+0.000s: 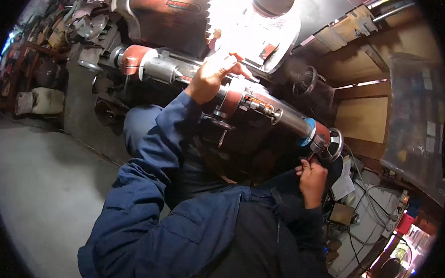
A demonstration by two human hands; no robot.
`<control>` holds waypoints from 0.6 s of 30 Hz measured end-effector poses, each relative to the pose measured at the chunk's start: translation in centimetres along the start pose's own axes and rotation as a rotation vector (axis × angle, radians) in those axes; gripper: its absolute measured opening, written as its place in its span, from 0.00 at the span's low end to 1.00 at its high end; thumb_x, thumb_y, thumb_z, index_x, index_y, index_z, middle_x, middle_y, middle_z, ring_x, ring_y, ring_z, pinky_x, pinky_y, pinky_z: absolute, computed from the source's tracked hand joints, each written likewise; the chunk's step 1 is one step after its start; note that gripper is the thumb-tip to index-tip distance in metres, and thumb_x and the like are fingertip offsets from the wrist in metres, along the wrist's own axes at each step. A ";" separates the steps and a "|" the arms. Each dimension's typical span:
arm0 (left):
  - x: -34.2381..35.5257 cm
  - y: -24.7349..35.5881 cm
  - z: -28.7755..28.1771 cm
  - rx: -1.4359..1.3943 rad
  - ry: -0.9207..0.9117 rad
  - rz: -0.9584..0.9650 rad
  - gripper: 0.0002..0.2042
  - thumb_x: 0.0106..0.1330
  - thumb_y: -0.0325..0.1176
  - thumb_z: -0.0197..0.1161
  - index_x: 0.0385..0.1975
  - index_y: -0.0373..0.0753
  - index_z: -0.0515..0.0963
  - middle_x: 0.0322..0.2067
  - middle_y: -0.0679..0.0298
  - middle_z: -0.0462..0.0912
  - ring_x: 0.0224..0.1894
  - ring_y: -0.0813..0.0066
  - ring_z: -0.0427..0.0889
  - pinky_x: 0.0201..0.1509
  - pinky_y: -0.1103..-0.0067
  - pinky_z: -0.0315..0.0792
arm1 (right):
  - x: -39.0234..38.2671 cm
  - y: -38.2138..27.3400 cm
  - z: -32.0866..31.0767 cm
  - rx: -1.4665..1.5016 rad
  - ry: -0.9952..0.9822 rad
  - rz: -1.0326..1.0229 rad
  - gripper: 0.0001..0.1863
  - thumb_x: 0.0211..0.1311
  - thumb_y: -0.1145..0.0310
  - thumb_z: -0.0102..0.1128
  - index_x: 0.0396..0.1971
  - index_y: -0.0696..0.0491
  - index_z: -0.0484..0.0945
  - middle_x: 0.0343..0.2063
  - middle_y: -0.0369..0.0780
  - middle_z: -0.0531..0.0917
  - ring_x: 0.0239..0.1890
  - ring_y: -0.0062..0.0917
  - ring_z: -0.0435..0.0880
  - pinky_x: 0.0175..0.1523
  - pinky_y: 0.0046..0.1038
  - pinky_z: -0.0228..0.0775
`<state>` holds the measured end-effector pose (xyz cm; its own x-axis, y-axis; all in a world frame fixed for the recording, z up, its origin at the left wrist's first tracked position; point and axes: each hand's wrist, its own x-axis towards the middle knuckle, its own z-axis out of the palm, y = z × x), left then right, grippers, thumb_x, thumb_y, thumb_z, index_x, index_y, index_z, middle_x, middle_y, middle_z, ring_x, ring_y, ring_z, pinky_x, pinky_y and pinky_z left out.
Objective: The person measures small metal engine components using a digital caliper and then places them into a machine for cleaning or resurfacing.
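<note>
Dark-blue work jacket (pixel 178 231), mine, zipped, sleeves reaching both wrists; nearest item.

Metal shaft assembly (pixel 294 118), one: lies across in front of me, beyond my lap, sloping down from upper left to right. Fitted with a red-orange collar (pixel 136 57) at the left, a blue ring (pixel 309 132) and red housing (pixel 322 132) at the right, and a handwheel (pixel 340 143) at the right end.

Left hand (pixel 209 80), mine: laid over the middle of the assembly, fingers reaching toward the lamplit side; whether they grasp anything I cannot tell.

Right hand (pixel 312 178), mine: fingers curled, tips just below the red housing; whether they pinch a small part there I cannot tell.

Handling note, my judgement: left hand light and steady, fingertips clear of the toothed edge of the dark panel (pixel 163 24); right hand in small, even movements, sleeve kept off the handwheel.

Markings: lettering in a dark oval on the panel; small orange-marked lettering on the assembly, partly behind my left hand; wording not transcribed. White paper (pixel 343 185) at the right: any writing too small to read.
</note>
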<state>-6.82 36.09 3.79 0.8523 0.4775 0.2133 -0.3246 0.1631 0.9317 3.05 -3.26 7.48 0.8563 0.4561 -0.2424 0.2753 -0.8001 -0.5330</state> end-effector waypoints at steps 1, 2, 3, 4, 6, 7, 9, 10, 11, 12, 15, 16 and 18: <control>-0.9 0.7 0.1 0.227 0.118 0.061 0.16 0.74 0.38 0.49 0.38 0.31 0.79 0.32 0.56 0.88 0.41 0.66 0.85 0.49 0.74 0.76 | 0.5 0.0 -1.3 -0.019 -0.086 -0.119 0.11 0.68 0.69 0.63 0.38 0.63 0.82 0.18 0.44 0.83 0.23 0.36 0.84 0.33 0.35 0.75; -2.2 1.3 0.2 0.431 0.277 0.178 0.16 0.75 0.38 0.49 0.37 0.32 0.79 0.32 0.57 0.88 0.41 0.68 0.85 0.49 0.76 0.74 | 0.8 0.0 -2.3 -0.314 -0.054 -0.380 0.14 0.64 0.64 0.69 0.36 0.61 0.81 0.24 0.44 0.83 0.31 0.36 0.85 0.41 0.35 0.75; -3.7 1.5 0.3 0.520 0.468 0.321 0.16 0.76 0.37 0.47 0.33 0.32 0.77 0.29 0.57 0.87 0.32 0.66 0.83 0.42 0.76 0.74 | 1.1 -0.2 -2.9 -0.457 -0.033 -0.482 0.15 0.63 0.61 0.70 0.37 0.59 0.80 0.28 0.44 0.83 0.35 0.38 0.84 0.44 0.36 0.75; -5.2 1.4 0.1 0.592 0.572 0.533 0.16 0.76 0.37 0.46 0.34 0.33 0.76 0.26 0.59 0.84 0.28 0.69 0.80 0.37 0.78 0.73 | 1.4 -0.3 -3.5 -0.585 0.038 -0.590 0.17 0.61 0.59 0.71 0.37 0.58 0.78 0.32 0.44 0.82 0.39 0.39 0.83 0.48 0.38 0.74; -8.6 0.2 -0.2 0.449 0.941 0.704 0.14 0.77 0.37 0.45 0.35 0.35 0.74 0.21 0.62 0.78 0.21 0.73 0.73 0.30 0.80 0.69 | 2.6 -0.6 -3.9 -0.638 0.334 -0.999 0.26 0.61 0.46 0.66 0.46 0.52 0.71 0.43 0.42 0.74 0.50 0.43 0.77 0.54 0.45 0.70; -10.0 -1.2 -0.1 0.296 1.102 0.687 0.14 0.77 0.38 0.44 0.36 0.36 0.73 0.18 0.64 0.74 0.19 0.75 0.70 0.28 0.81 0.67 | 3.4 -0.7 -4.3 -0.586 0.279 -1.016 0.29 0.62 0.45 0.65 0.52 0.50 0.69 0.53 0.45 0.73 0.57 0.48 0.76 0.57 0.50 0.71; -12.9 -3.5 -2.0 -0.200 1.399 0.228 0.11 0.75 0.40 0.50 0.37 0.39 0.71 0.20 0.65 0.74 0.19 0.77 0.69 0.27 0.80 0.66 | 5.1 -0.9 -4.7 -0.686 0.148 -1.074 0.26 0.59 0.49 0.69 0.49 0.48 0.71 0.61 0.46 0.71 0.66 0.49 0.72 0.66 0.52 0.70; -13.8 -5.1 -3.3 -0.357 1.528 0.043 0.10 0.73 0.40 0.52 0.36 0.40 0.72 0.21 0.66 0.74 0.19 0.77 0.69 0.26 0.80 0.66 | 5.7 -0.8 -4.6 -0.650 0.106 -1.153 0.25 0.57 0.52 0.71 0.49 0.47 0.72 0.63 0.45 0.70 0.68 0.49 0.70 0.68 0.52 0.69; -14.4 -6.7 -5.0 -0.475 1.634 -0.130 0.09 0.71 0.39 0.54 0.36 0.41 0.72 0.22 0.67 0.74 0.19 0.77 0.69 0.26 0.79 0.65 | 6.3 -0.7 -4.7 -0.657 0.048 -1.191 0.24 0.56 0.54 0.72 0.48 0.46 0.73 0.64 0.45 0.69 0.70 0.49 0.68 0.70 0.52 0.68; -14.7 -8.9 -5.9 -0.479 1.682 -0.115 0.08 0.70 0.38 0.54 0.35 0.41 0.72 0.22 0.68 0.74 0.20 0.77 0.70 0.27 0.79 0.65 | 6.7 -0.4 -4.5 -0.631 0.025 -1.242 0.24 0.54 0.56 0.74 0.47 0.45 0.73 0.66 0.44 0.68 0.71 0.49 0.66 0.72 0.52 0.66; -14.7 -16.2 -9.4 -0.337 1.780 -0.095 0.04 0.71 0.36 0.54 0.35 0.47 0.73 0.25 0.69 0.76 0.24 0.77 0.73 0.30 0.76 0.70 | 7.0 0.4 -3.7 -0.558 0.068 -1.252 0.23 0.50 0.64 0.77 0.45 0.45 0.74 0.66 0.43 0.69 0.70 0.49 0.68 0.70 0.51 0.69; -14.2 -19.1 -10.2 -0.157 1.842 -0.096 0.05 0.71 0.34 0.54 0.36 0.42 0.76 0.29 0.64 0.79 0.30 0.74 0.77 0.37 0.75 0.72 | 6.8 0.6 -3.3 -0.589 0.112 -1.243 0.24 0.50 0.64 0.78 0.44 0.45 0.74 0.65 0.43 0.69 0.70 0.50 0.68 0.69 0.50 0.70; -13.9 -24.5 -10.8 0.138 1.930 -0.193 0.08 0.71 0.32 0.54 0.37 0.37 0.79 0.32 0.60 0.82 0.35 0.71 0.81 0.43 0.74 0.75 | 6.4 0.8 -2.7 -0.593 0.179 -1.207 0.23 0.51 0.64 0.78 0.44 0.45 0.73 0.65 0.43 0.69 0.70 0.50 0.68 0.69 0.50 0.69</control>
<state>-15.14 34.74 -25.21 -0.6892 0.6359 -0.3472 -0.1852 0.3086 0.9330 9.90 -2.00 7.67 -0.0182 0.9665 0.2558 0.9949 -0.0080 0.1010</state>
